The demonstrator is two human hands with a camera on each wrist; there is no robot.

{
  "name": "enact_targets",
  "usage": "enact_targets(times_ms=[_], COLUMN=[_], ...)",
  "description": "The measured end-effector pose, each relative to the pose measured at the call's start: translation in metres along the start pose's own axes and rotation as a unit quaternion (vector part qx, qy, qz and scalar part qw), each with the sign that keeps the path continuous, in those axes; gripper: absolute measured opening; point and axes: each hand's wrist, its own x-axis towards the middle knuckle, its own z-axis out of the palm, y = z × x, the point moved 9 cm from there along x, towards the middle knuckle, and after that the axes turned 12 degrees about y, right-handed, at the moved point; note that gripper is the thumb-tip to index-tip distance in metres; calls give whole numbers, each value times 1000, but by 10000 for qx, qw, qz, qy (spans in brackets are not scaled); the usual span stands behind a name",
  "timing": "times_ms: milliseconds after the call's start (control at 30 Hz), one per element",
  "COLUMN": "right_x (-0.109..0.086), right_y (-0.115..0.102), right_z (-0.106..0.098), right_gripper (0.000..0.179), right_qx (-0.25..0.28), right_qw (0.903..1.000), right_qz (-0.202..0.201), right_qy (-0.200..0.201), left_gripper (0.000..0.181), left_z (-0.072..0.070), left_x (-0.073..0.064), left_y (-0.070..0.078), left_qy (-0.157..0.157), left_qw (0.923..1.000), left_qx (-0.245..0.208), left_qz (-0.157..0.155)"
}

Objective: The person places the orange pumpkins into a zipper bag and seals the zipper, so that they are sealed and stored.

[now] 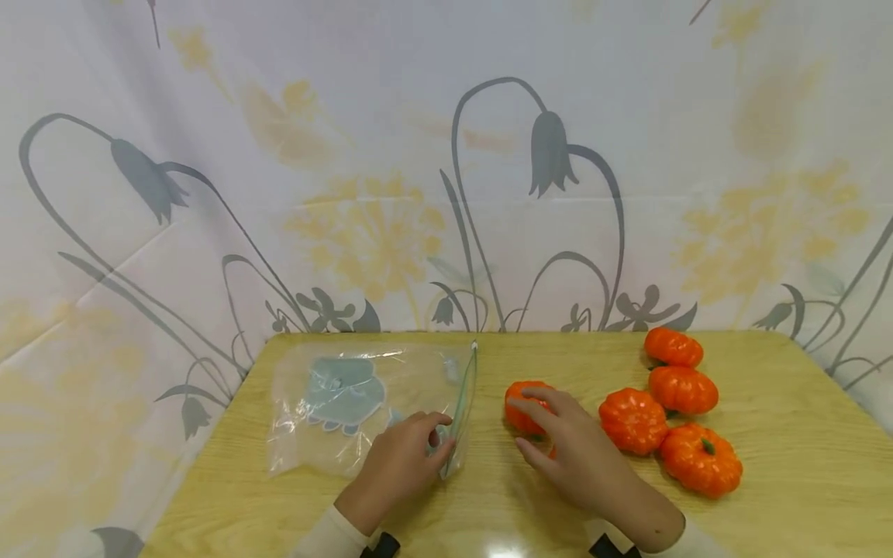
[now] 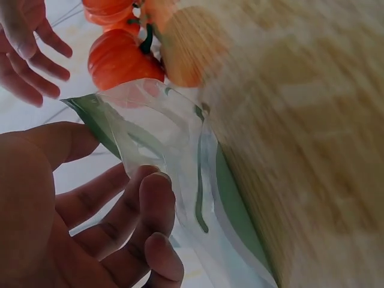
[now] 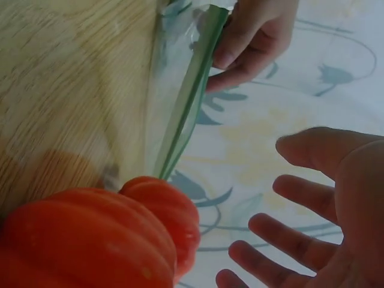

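Note:
A clear plastic zip bag (image 1: 412, 372) with a blue printed shape lies flat at the left of the table, its green-edged mouth facing right. My left hand (image 1: 408, 457) pinches the upper layer near the mouth's front end, between thumb and fingers. In the left wrist view the mouth (image 2: 201, 174) gapes, the two layers standing apart. To the right of it, my right hand (image 1: 579, 449) hovers with spread fingers and holds nothing. Below those fingers sits an orange toy pumpkin (image 1: 519, 415), partly hidden by them. The right wrist view shows a large pumpkin (image 3: 90, 240) near the palm.
Several more orange pumpkins stand in a cluster at the right, among them a front one with a green stem (image 1: 705, 461) and a rear one (image 1: 673, 346). The light wooden table (image 1: 788, 403) ends at the back against a flower-printed cloth (image 1: 391, 139).

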Motion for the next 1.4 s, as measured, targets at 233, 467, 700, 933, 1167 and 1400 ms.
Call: enact_targets(times_ms=[233,467,700,933,1167,1400], right_x=[-6,-7,-4,-4,-5,-7], right_y=[11,17,25,31,36,39], right_z=[14,22,17,14,18,24], right_gripper=[45,49,48,49,45,43], right_qx=[-286,-541,-719,-846,-844,-699], right_qw=[9986,9966,9959,9948,9932,9916], right_qz=[69,5,163,203,421,747], right_qy=[-432,-617,-516,-526,-679,-791], left_gripper=[32,32,32,30,33,33], left_z=[16,18,21,23,28,28], left_x=[-6,-6,-6,-8,-9,-13], left_y=[-2,-6,-5,-3,-6,-8], left_qy=[-252,-366,-478,-499,-629,-631], left_qw=[9994,9989,9980,9971,9963,9963], left_qx=[-184,-226,-368,-504,-538,-540], left_qz=[144,163,213,273,243,227])
